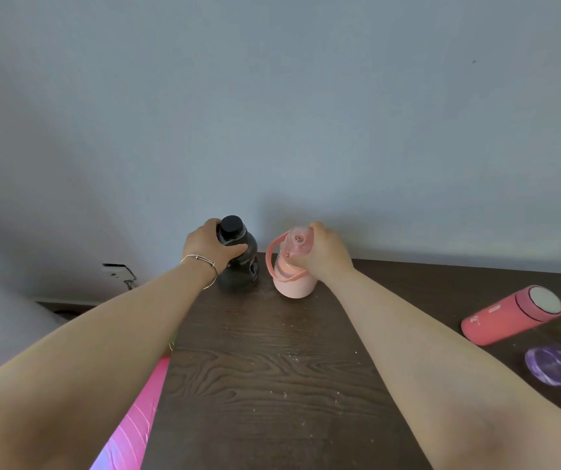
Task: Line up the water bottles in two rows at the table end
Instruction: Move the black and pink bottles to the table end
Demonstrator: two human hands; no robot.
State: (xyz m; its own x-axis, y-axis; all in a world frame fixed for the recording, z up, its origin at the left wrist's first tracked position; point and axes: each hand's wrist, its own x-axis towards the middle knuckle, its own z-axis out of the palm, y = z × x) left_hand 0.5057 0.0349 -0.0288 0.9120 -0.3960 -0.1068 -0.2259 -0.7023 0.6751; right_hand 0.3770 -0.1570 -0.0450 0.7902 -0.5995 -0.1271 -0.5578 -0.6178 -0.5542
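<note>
A: Item one: left hand (213,247) is closing around the neck of the black bottle (238,257); right hand (319,254) is clasping the pink bottle (292,266) at its cap. Both are standing upright at the far table (272,385) end, just apart.

B: Handling: bases flat, tops level, gap even. Clearance?

A: The wall is probably sitting close behind; the left edge is running near. Open wood is lying toward the red bottle (509,315).
</note>
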